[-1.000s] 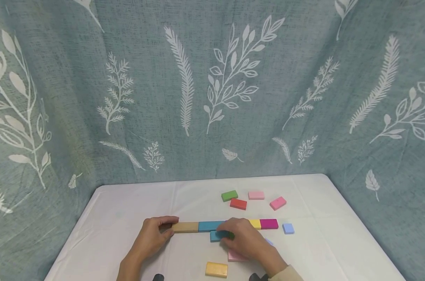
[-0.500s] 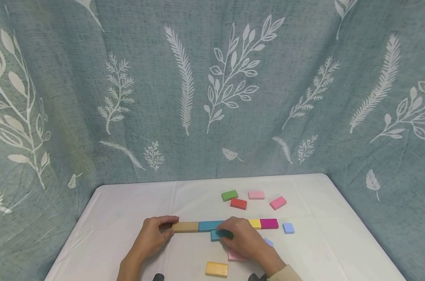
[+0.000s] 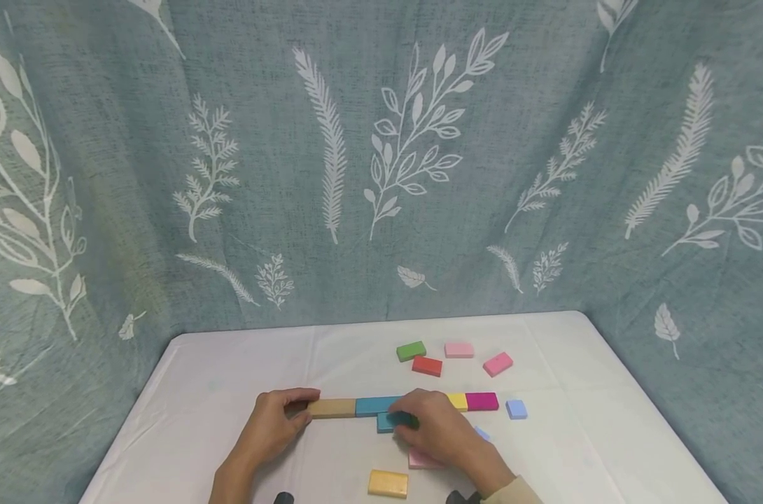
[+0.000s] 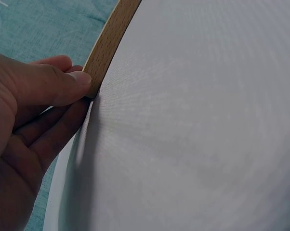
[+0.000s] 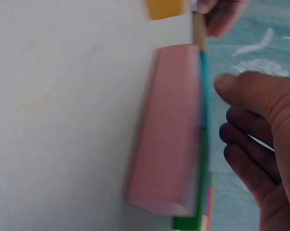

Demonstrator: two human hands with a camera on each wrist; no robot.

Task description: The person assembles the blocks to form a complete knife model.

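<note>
A row of coloured blocks crosses the table. At its left end my left hand (image 3: 271, 427) pinches the tip of a tan wooden block (image 3: 332, 409), thumb on the near side. Beside that lies a blue block (image 3: 375, 406); a yellow block (image 3: 458, 402) and a magenta block (image 3: 481, 402) show farther right. My right hand (image 3: 441, 434) hovers over the row's middle, hiding part of it. In the right wrist view its thumb and fingers stand apart, with nothing between them. Just in front of the row sits a shorter blue block (image 3: 385, 423), a green block (image 5: 201, 178) showing past it.
Behind the row lie a green block (image 3: 411, 351), a red block (image 3: 427, 366) and two pink blocks (image 3: 459, 350). A small light-blue block (image 3: 516, 409) is at the right. Nearer me are a pink block (image 3: 423, 459) and a yellow-orange block (image 3: 388, 484).
</note>
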